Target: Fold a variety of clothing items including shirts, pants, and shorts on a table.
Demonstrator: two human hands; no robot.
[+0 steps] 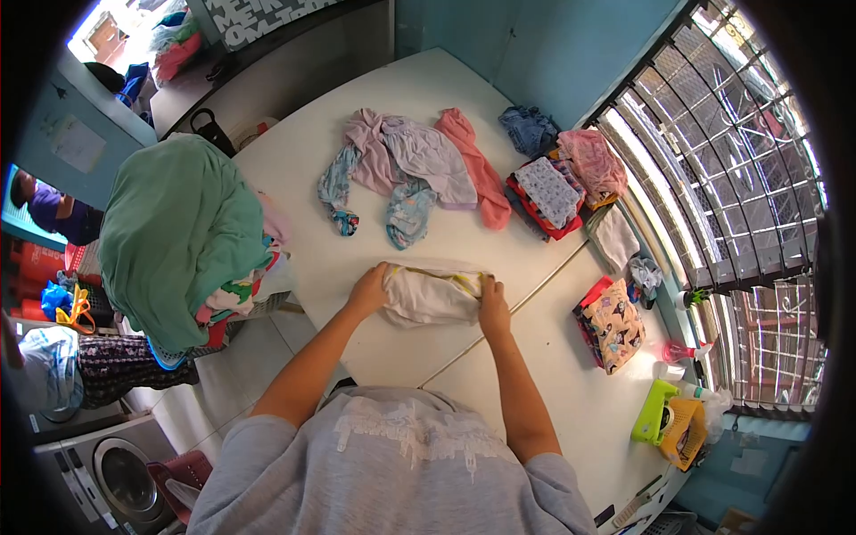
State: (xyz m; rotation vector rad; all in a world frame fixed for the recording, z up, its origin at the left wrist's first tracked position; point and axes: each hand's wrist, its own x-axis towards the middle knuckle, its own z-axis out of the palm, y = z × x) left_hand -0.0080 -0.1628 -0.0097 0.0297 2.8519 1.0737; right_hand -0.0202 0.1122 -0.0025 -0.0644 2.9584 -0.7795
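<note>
A white cloth garment (431, 299) with yellow trim along its upper edge lies stretched sideways on the white table (535, 408). My left hand (368, 291) grips its upper left corner, and my right hand (494, 309) grips the right end. Beyond it sits a loose heap of clothes: a pale lilac garment (428, 150), a blue patterned one (409, 210) and a coral pink one (473, 167). To the right of the heap stands a stack of folded clothes (550, 192), a grey patterned piece on top.
A large green cloth (180, 234) covers a heaped laundry basket at the left. Folded clothes with a peach print (612, 324), a red spray bottle (683, 352) and a yellow basket (683, 431) line the window side. A front-loading washing machine (127, 476) stands lower left; a person (63, 210) is behind.
</note>
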